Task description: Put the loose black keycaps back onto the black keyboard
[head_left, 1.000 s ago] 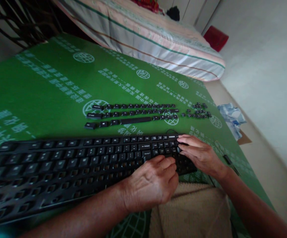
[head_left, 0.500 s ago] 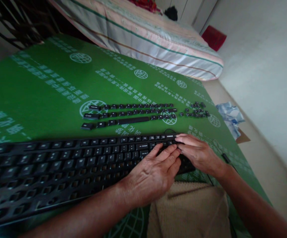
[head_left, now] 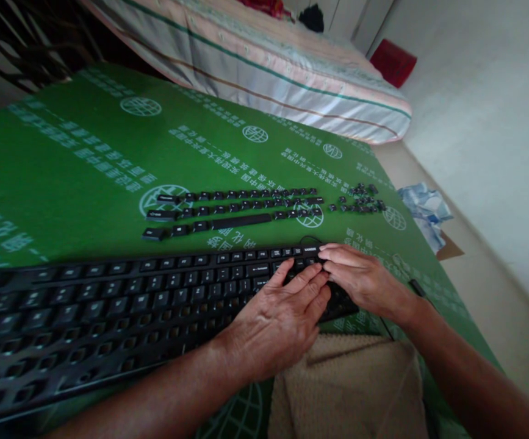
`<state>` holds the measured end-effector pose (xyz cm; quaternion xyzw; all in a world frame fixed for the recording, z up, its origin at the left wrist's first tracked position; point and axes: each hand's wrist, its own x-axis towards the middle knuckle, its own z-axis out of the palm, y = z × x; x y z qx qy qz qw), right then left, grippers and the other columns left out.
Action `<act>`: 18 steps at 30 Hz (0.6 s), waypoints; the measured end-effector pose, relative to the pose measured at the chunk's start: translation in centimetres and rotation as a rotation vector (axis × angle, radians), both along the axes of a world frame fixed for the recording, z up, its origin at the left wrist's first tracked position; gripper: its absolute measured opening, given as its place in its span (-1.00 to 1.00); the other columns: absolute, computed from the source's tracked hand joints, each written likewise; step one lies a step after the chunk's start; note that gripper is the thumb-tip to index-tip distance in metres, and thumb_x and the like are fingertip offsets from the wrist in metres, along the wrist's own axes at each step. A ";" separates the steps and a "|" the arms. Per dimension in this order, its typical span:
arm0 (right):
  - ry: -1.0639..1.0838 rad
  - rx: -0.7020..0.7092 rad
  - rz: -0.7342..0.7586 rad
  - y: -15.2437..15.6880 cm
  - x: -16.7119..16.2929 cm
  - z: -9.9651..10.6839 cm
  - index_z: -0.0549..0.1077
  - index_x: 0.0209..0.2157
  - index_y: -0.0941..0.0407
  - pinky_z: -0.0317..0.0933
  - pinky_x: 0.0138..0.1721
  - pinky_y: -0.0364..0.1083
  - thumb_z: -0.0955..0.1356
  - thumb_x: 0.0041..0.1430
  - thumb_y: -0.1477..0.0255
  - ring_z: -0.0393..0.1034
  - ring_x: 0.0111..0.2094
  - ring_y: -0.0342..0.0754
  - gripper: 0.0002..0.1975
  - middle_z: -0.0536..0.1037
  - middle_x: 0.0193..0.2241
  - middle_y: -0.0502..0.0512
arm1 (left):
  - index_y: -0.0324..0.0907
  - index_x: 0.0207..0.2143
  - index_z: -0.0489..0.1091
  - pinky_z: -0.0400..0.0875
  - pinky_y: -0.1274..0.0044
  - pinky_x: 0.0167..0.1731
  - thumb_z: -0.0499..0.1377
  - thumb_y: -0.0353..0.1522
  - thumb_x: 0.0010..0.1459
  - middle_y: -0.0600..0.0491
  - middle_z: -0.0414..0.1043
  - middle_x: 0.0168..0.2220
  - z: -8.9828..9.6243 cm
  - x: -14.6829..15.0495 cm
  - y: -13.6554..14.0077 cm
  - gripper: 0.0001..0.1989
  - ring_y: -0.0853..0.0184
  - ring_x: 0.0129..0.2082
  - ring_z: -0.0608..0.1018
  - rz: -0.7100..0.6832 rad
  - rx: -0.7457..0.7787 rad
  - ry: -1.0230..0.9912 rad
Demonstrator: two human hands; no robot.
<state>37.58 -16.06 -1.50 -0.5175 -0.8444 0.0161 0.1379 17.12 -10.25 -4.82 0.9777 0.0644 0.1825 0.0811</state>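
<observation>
A black keyboard (head_left: 122, 286) lies across the near part of the green table. Its upper rows carry keycaps, while the lower rows show bare square sockets. My left hand (head_left: 287, 311) rests palm down over the keyboard's right part, fingers stretched out and its fingertips beside those of my right hand. At the right end, my right hand (head_left: 360, 277) has its fingers bent and pressed together against the keyboard; whatever is under the fingertips is hidden. Beyond the keyboard, loose black keycaps lie in three rows, including a long space bar (head_left: 241, 222). A small pile of keycaps (head_left: 362, 198) sits to their right.
The green table (head_left: 81, 140) bears white printing. A brown cloth (head_left: 346, 384) hangs or lies at the near edge below my hands. A cable (head_left: 417, 288) runs at the right. Behind the table stands a bed (head_left: 291, 85); blue-white packaging (head_left: 424, 207) lies on the floor.
The view has shifted slightly, so the keyboard and table sit a little further left. Both hands stay at nearly the same place on the keyboard, with only slight finger movement.
</observation>
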 end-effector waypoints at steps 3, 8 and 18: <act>0.007 -0.006 0.009 0.0 0.0 0.0 0.45 -0.31 0.18 0.33 0.06 0.07 0.17 0.27 0.57 0.31 0.05 0.03 -0.76 0.51 -0.18 0.22 | -0.25 0.10 0.24 -0.14 0.21 0.22 0.02 -0.32 0.23 -0.06 0.22 0.18 0.0 -0.1 0.0 -0.60 0.17 0.25 0.13 0.001 -0.008 0.003; 0.059 0.041 -0.003 -0.3 0.3 -0.9 0.44 -0.26 0.22 0.32 0.07 0.09 0.19 0.24 0.61 0.29 0.08 0.05 -0.79 0.50 -0.14 0.27 | -0.25 0.11 0.23 -0.15 0.22 0.23 0.02 -0.31 0.23 -0.06 0.20 0.20 0.0 0.0 0.0 -0.59 0.18 0.25 0.13 0.008 -0.016 0.005; 0.149 0.042 -0.024 -0.6 0.5 -1.4 0.44 -0.17 0.17 0.34 0.04 0.10 0.21 0.23 0.59 0.31 0.07 0.05 -0.78 0.51 -0.15 0.22 | -0.22 0.09 0.25 -0.15 0.24 0.23 0.04 -0.31 0.21 -0.04 0.22 0.19 0.1 0.0 0.0 -0.60 0.19 0.25 0.13 0.019 0.001 -0.009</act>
